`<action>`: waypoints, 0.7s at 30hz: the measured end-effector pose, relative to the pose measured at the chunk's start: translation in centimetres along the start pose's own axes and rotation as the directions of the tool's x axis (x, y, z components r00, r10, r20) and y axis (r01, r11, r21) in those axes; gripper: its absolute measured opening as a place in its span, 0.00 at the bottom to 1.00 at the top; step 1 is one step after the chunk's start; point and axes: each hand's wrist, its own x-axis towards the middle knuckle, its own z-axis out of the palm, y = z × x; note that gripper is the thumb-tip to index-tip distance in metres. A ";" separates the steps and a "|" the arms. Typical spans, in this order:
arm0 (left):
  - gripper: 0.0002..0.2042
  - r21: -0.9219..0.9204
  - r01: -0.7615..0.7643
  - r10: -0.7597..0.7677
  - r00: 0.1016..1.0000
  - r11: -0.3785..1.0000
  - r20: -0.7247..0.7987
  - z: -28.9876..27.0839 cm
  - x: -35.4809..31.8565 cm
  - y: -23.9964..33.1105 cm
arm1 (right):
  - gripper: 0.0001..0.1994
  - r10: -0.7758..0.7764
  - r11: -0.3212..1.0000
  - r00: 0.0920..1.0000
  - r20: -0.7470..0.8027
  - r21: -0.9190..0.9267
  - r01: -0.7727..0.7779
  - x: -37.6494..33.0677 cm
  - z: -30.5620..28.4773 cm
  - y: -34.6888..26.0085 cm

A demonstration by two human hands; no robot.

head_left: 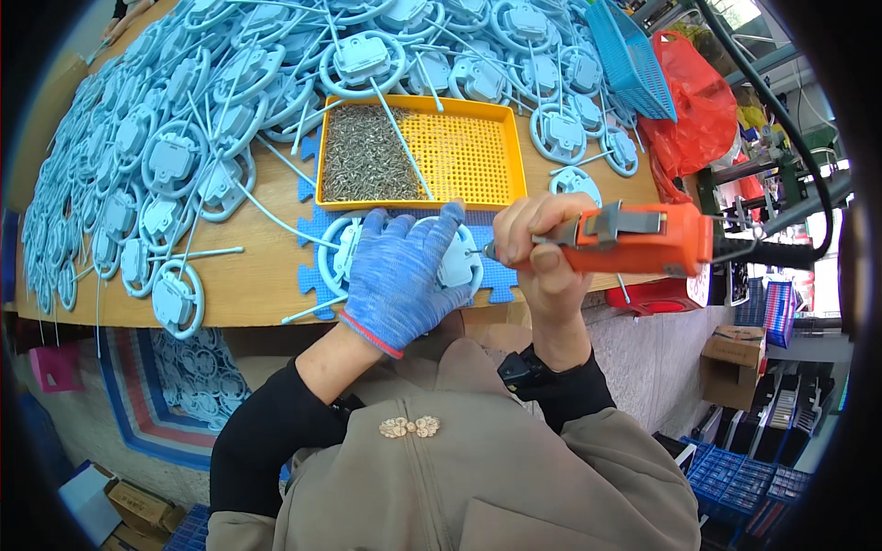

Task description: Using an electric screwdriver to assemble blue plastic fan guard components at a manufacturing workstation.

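My left hand (400, 275), in a blue knitted glove with a red cuff, grips a light blue plastic ring part (462, 264), index finger at its far edge and thumb at its near edge. Another ring part (344, 250) shows partly from under the glove's left side. Both rest on a blue foam mat (501, 280). My bare right hand (544, 243) is wrapped round an orange electric screwdriver (643, 241). The tool lies nearly level, its thin bit pointing left at the right-hand ring part's edge. Whether the bit touches a screw is too small to tell.
Beyond the mat stands a yellow tray (514, 174), its left half full of small screws (367, 156). A large heap of light blue ring parts (175, 161) covers the table's left and far side. A blue basket (634, 64) and red bag (694, 101) stand at far right. A black cable (781, 110) hangs nearby.
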 end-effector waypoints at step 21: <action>0.36 -0.021 -0.171 0.170 0.984 0.985 -0.057 -2.9 -2.7 1.1 | 0.12 0.150 0.910 0.955 -0.254 0.413 -0.033 1.2 -1.6 -2.3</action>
